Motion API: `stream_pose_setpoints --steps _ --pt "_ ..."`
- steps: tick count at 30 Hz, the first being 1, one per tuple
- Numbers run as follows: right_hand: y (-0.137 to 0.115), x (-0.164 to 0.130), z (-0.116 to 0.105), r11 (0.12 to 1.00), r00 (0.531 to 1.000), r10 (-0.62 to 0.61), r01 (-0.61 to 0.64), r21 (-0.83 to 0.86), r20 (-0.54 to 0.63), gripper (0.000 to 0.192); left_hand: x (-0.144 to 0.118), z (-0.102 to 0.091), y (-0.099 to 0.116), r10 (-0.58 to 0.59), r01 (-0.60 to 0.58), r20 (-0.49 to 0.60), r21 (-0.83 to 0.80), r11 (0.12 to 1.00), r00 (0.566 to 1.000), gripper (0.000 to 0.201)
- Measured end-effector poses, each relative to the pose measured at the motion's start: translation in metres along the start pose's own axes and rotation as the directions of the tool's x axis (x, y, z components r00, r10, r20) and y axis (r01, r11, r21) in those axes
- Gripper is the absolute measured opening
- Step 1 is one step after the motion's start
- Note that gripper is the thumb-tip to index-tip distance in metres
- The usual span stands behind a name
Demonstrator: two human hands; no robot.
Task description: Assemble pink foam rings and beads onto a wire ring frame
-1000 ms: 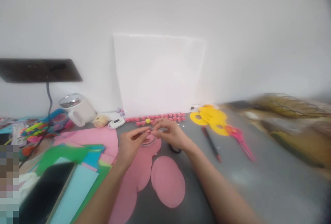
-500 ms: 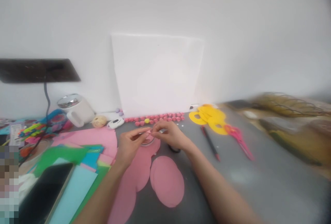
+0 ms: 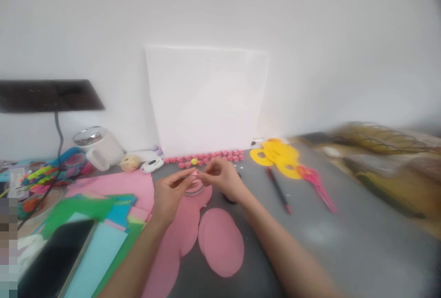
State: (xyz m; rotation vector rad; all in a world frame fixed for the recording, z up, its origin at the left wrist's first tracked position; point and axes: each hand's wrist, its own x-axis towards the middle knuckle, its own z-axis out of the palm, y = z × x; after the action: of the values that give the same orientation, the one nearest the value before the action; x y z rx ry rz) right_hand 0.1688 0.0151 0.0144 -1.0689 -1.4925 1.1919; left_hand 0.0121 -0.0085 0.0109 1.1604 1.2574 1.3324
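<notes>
Head view | left hand (image 3: 168, 195), right hand (image 3: 224, 179): pinching pink piece (image 3: 195, 172) | piece mostly hidden

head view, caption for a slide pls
Left hand and right hand meet at a small pink piece, yellow cutouts and pink scissors lying to the right.

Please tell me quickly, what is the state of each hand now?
Left hand: closed, pinching a small pink piece.
Right hand: closed, fingertips pinched at the same piece; whether it grips too cannot be told.
</notes>
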Motion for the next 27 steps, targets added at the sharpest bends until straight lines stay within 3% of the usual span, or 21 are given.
stream_pose_setpoints --steps 5,12,19,27 --pt "0.003 0.003 -0.003 0.991 0.994 -0.027 0.013 0.134 0.105 0.026 0.002 -0.001 -0.001 -0.031 0.031 0.0 -0.078 0.996 1.0 0.033" --pt "0.004 0.003 -0.002 0.991 0.998 -0.015 0.007 0.136 0.059 0.025 0.005 -0.002 -0.005 -0.048 0.046 -0.017 -0.069 0.997 0.999 0.033" --pt "0.001 0.0 0.002 0.992 0.995 -0.087 0.084 0.093 0.037 0.016 0.005 0.001 -0.005 -0.069 0.063 -0.043 -0.123 0.99 0.997 0.029" --pt "-0.011 -0.003 0.002 1.0 0.999 0.019 -0.019 0.021 0.035 0.014 0.005 -0.001 -0.007 0.008 -0.009 -0.036 -0.045 0.999 0.999 0.028"
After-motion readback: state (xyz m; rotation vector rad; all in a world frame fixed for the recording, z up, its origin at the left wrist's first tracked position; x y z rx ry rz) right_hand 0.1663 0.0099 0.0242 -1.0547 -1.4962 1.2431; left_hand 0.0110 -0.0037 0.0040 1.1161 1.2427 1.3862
